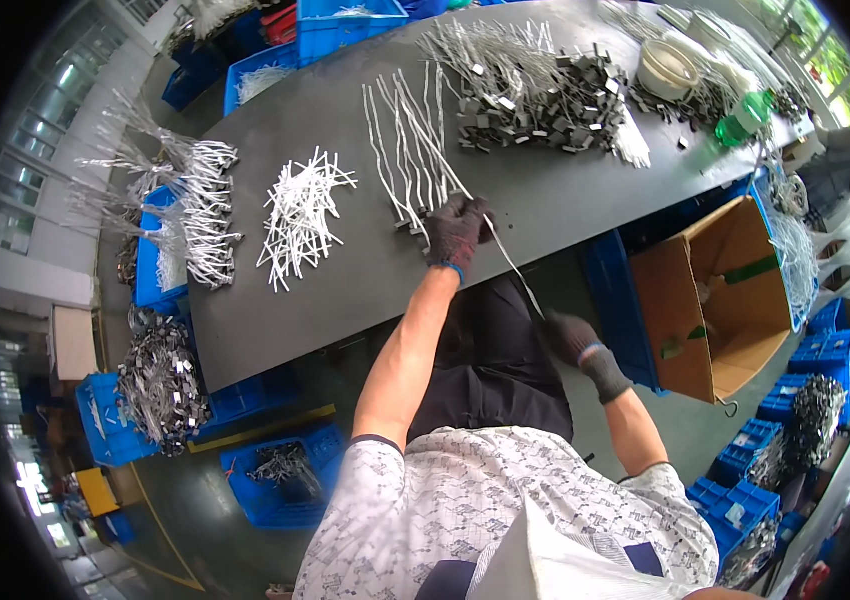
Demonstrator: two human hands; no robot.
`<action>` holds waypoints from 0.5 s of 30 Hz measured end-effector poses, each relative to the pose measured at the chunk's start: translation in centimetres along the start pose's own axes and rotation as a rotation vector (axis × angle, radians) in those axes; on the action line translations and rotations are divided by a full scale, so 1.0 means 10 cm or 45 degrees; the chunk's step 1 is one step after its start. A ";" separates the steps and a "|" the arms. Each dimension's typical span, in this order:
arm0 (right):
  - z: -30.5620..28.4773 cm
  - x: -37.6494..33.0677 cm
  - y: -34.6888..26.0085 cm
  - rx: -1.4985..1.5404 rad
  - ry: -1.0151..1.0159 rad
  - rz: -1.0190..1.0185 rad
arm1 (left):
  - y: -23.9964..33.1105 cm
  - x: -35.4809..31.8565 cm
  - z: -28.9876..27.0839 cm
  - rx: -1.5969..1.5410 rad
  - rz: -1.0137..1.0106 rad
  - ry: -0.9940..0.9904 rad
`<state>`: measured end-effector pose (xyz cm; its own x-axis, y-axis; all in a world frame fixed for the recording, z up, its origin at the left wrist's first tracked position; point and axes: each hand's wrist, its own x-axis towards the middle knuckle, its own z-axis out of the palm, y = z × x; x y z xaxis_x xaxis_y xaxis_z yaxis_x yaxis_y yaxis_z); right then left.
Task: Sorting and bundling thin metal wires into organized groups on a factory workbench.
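A thin pale wire lead (515, 265) stretches from the table edge down toward my lap. My left hand (455, 232), in a dark knit glove, is closed on its upper part over the table's front edge. Lower and to the right, my gloved right hand (570, 338) is closed at the lead's other end; motion blurs its fingers slightly. Just beyond my left hand, several twisted wire leads (405, 140) lie side by side, with small dark connectors at their near ends, partly hidden by the glove. A loose pile of short white tubes (303, 215) lies to the left.
A large heap of leads with dark connectors (545, 105) covers the table's far middle. Beyond it stand a white tub (667, 70) and a green bottle (745, 118). Sleeved leads (207, 210) overhang the left edge. An open cardboard box (665, 300) stands at right, blue crates (280, 500) on the floor.
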<state>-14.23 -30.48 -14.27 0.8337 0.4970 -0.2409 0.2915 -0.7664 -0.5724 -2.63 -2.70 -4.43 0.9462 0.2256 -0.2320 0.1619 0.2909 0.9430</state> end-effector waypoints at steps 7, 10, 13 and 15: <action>-0.59 0.56 -1.02 1.174 0.589 0.283 | -0.16 -0.42 0.08 0.075 0.121 -0.209; -0.44 0.61 -0.90 0.287 0.835 -0.596 | 0.00 -0.44 -0.10 0.275 0.080 -0.294; -0.59 0.48 -1.12 1.259 0.156 0.294 | 0.24 -0.55 -0.10 -0.169 -0.123 -0.154; -0.48 0.50 -0.93 0.284 0.572 -0.639 | 0.31 -0.60 -0.07 -0.245 -0.094 -0.177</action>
<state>-10.54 -22.76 -6.40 0.7508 0.5155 0.4130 0.6280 -0.3632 -0.6883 -8.03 -2.47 -0.31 0.9654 0.0711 -0.2510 0.1882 0.4765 0.8588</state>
